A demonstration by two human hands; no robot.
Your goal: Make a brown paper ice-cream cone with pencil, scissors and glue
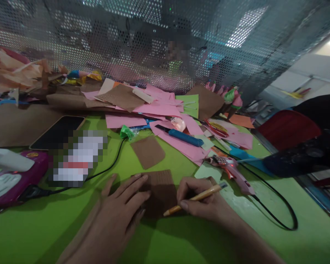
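My left hand (125, 205) lies flat with fingers stretched out, pressing on the left side of a brown corrugated card piece (162, 190) on the green table (44, 234). My right hand (199, 200) is closed around an orange pencil (194, 199), whose tip rests at the card's lower right edge. A second brown paper piece (147, 151) lies just beyond the card.
A pink glue gun (232, 170) with a black cable lies to the right. A blue utility knife (183, 136) rests on pink paper sheets (159, 108). A phone (57, 132) and a magenta device (13, 179) sit at left. A perforated metal screen (154, 40) stands behind.
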